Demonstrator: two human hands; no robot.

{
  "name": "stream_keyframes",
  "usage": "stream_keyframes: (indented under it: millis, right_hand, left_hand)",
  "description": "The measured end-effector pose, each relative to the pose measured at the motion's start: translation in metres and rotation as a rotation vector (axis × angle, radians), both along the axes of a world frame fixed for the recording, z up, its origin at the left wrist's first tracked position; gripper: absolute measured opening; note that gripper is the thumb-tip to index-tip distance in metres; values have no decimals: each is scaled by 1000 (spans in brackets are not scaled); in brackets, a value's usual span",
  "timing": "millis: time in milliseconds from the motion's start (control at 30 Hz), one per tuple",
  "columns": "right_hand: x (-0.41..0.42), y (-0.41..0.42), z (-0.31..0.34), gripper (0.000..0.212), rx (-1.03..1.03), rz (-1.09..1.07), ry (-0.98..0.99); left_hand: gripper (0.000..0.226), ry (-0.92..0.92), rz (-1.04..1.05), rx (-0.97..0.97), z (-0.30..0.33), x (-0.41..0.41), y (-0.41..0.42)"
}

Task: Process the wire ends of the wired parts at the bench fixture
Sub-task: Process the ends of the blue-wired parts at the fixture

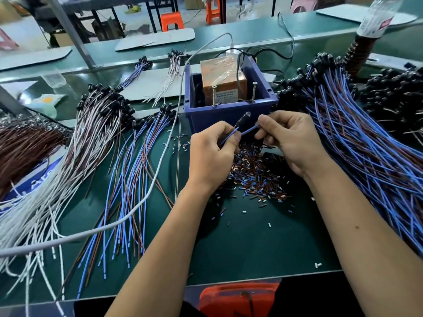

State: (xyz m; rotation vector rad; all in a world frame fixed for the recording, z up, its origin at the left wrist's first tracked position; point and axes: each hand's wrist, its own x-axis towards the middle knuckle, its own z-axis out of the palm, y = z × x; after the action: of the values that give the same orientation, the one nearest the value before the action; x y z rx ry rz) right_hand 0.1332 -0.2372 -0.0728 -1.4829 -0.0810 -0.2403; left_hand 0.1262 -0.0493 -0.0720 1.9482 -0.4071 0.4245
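My left hand (211, 154) pinches a wired part (243, 121), a small black cap with a clear tip and blue wires, just in front of the bench fixture (225, 88). My right hand (289, 139) pinches one blue wire (250, 129) of that same part. The fixture is an orange-brown box with two upright screws, standing inside a blue bin (229, 113). Below my hands lies a pile of cut insulation bits (256, 172), blue, brown and white.
A big heap of blue and brown wired parts (357, 138) fills the right side. Blue-brown wired parts (135, 184) and white ones (75, 161) lie to the left. A grey cable (160, 161) crosses the green mat. A bottle (377, 17) stands at the back right.
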Motion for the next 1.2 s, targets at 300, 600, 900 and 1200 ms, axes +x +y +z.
stream_keyframes:
  millis: [300,600,900,1200]
  right_hand:
    - [-3,4,-1,16,-105,-28,-72]
    - [-1,11,-5,17,-191,-58,-184]
    - [-2,14,-4,14,-230,-73,-196]
    - [-8,19,1,17,-194,-69,-158]
  left_hand:
    - [17,35,36,-160,2,1,6]
    - [19,-49,17,13,-2,3,5]
    - [17,-99,-1,98,-3,6,10]
    - [19,-135,1,113,1,4,11]
